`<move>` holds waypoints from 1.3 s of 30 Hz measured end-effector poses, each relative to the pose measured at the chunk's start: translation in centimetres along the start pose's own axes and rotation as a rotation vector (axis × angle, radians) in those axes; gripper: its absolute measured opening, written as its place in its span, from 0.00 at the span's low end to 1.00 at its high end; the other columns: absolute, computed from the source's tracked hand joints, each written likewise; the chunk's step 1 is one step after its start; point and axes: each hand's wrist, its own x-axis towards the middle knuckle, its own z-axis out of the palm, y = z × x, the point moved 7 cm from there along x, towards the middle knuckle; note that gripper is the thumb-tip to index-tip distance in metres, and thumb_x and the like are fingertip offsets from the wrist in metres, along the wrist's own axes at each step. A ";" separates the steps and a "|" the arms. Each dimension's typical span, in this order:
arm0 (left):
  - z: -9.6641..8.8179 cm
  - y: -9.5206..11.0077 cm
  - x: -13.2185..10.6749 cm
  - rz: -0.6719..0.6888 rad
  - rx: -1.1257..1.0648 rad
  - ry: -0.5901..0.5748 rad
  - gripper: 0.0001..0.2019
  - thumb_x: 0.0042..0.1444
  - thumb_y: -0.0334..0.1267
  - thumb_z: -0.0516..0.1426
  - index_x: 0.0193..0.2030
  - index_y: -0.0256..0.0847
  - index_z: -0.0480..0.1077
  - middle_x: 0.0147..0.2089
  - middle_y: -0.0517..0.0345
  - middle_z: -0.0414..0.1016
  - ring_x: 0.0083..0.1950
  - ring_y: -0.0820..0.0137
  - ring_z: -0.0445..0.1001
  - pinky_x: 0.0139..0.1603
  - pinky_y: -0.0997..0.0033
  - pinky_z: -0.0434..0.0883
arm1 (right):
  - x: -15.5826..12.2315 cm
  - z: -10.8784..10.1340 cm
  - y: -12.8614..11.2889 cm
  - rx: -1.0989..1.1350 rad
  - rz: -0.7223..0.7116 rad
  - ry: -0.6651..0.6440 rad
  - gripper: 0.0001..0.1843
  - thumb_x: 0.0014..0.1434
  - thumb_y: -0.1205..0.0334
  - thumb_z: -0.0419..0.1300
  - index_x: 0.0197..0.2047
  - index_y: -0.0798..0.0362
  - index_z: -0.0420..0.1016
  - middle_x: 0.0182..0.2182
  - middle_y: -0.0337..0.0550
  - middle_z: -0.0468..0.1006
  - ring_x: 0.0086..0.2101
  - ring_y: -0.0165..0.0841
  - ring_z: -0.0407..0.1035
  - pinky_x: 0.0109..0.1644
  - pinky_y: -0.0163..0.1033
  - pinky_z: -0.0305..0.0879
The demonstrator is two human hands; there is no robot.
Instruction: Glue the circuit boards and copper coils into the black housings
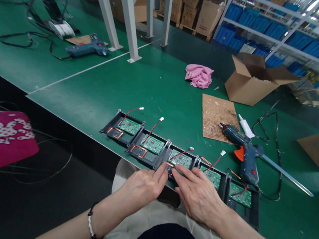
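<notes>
Several black plastic cases stand in a slanting row along the near edge of the bench, each with a green circuit board and red wires, most ending in a white plug. At the middle case (181,158) both hands meet over its lower part, where a copper coil partly shows between the fingertips. My left hand (147,181) has its fingers closed and pressed down there; what they hold, if anything, is hidden. Fingers stretched out and slightly apart, my right hand (196,193) touches the same spot and partly covers the neighbouring case (212,177). Copper coils also show in the left-hand cases (138,151).
Right of the row lies a glue gun (243,152) with a glue stick, beside stained cardboard (218,118) and a white tube (246,126). Farther back are a pink cloth (198,76) and an open carton (250,83). Another glue gun (88,48) lies left, near white posts (130,15).
</notes>
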 end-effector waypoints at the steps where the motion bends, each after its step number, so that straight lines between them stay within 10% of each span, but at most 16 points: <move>1: 0.0 -0.1 0.1 -0.002 0.002 -0.001 0.17 0.52 0.20 0.45 0.45 0.27 0.70 0.49 0.35 0.74 0.25 0.70 0.74 0.22 0.71 0.72 | 0.0 0.0 0.0 0.010 0.005 -0.004 0.19 0.66 0.67 0.45 0.55 0.67 0.64 0.51 0.57 0.73 0.56 0.40 0.61 0.53 0.46 0.61; 5: 0.0 -0.2 0.0 -0.014 0.027 -0.014 0.19 0.51 0.18 0.44 0.45 0.28 0.70 0.49 0.38 0.75 0.26 0.70 0.75 0.24 0.72 0.72 | -0.2 -1.1 0.9 0.104 0.056 0.019 0.19 0.66 0.65 0.47 0.57 0.63 0.62 0.51 0.53 0.73 0.55 0.40 0.60 0.53 0.48 0.60; 10: -0.2 0.2 -1.2 -0.040 0.003 0.045 0.25 0.50 0.16 0.44 0.53 0.29 0.67 0.59 0.40 0.67 0.38 0.69 0.76 0.32 0.73 0.74 | -2.0 -4.7 7.6 0.073 0.411 0.212 0.15 0.65 0.67 0.47 0.52 0.59 0.68 0.45 0.52 0.75 0.47 0.37 0.65 0.51 0.44 0.60; 18: -1.7 1.0 -0.1 -0.052 -0.119 0.135 0.20 0.59 0.24 0.44 0.55 0.30 0.66 0.62 0.40 0.63 0.45 0.66 0.75 0.38 0.70 0.75 | -0.3 -3.4 12.9 -0.070 0.485 -0.032 0.09 0.55 0.61 0.62 0.25 0.53 0.77 0.26 0.46 0.76 0.35 0.40 0.66 0.40 0.44 0.57; 26: -2.3 0.1 4.3 -0.331 -0.529 0.259 0.13 0.62 0.34 0.49 0.51 0.37 0.67 0.47 0.52 0.75 0.42 0.70 0.75 0.39 0.72 0.73 | -0.4 -4.6 11.0 -0.115 0.444 0.037 0.06 0.58 0.62 0.61 0.30 0.53 0.77 0.30 0.42 0.76 0.36 0.37 0.65 0.41 0.42 0.54; 34: 2.6 0.7 7.8 -0.743 -1.212 -0.105 0.17 0.61 0.48 0.48 0.34 0.38 0.71 0.23 0.60 0.73 0.26 0.72 0.71 0.30 0.73 0.65 | -4.5 -5.1 6.0 -0.252 0.198 0.256 0.09 0.64 0.68 0.53 0.35 0.55 0.74 0.32 0.42 0.75 0.34 0.35 0.61 0.45 0.43 0.53; 39: 4.5 1.1 8.0 -0.831 -1.384 -0.126 0.13 0.55 0.44 0.51 0.27 0.38 0.68 0.22 0.60 0.71 0.26 0.72 0.70 0.30 0.74 0.64 | -5.4 -5.0 5.8 -0.157 0.170 0.294 0.07 0.64 0.66 0.54 0.39 0.54 0.74 0.35 0.42 0.77 0.36 0.35 0.63 0.45 0.44 0.55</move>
